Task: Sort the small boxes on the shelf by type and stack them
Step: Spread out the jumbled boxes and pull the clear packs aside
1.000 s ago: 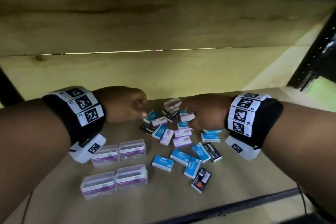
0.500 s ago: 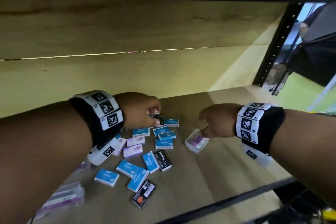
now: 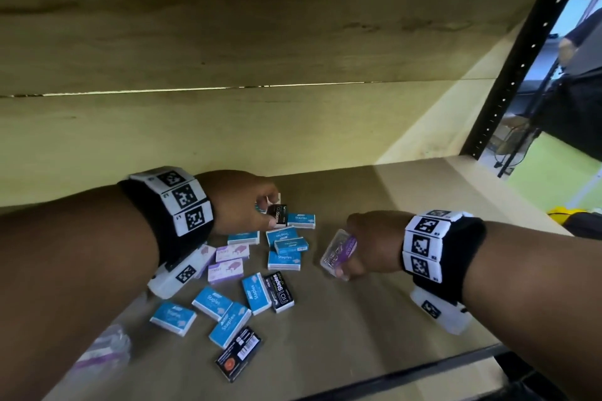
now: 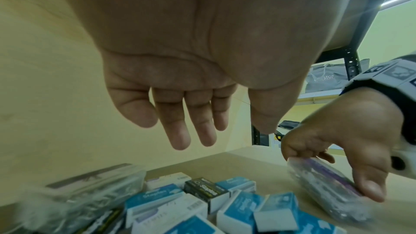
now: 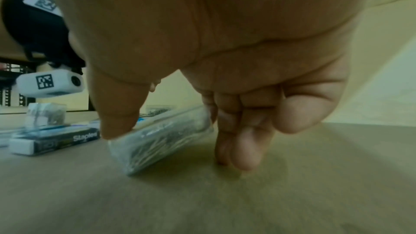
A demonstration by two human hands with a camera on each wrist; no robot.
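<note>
Small boxes lie scattered on the wooden shelf (image 3: 407, 192): several blue staples boxes (image 3: 284, 260), lilac ones (image 3: 232, 252) and black ones (image 3: 282, 292). My left hand (image 3: 267, 210) hovers over the far end of the pile, just above a black staples box (image 3: 280, 214). In the left wrist view the left hand's fingers (image 4: 180, 131) hang relaxed and hold nothing. My right hand (image 3: 356, 242) grips a clear plastic box with a purple label (image 3: 338, 252) to the right of the pile. That clear box (image 5: 157, 136) is tilted on its edge on the board, between thumb and fingers.
More clear boxes (image 3: 101, 352) lie blurred at the front left, partly behind my left arm. A black upright post (image 3: 508, 75) stands at the right end, and a dark rail (image 3: 391, 378) runs along the front edge. The wooden back wall (image 3: 228, 127) is close behind the pile.
My right hand has taken the clear box out of the pile and carried it to the right. My left hand has moved over the pile's far end. The view has swung right.
</note>
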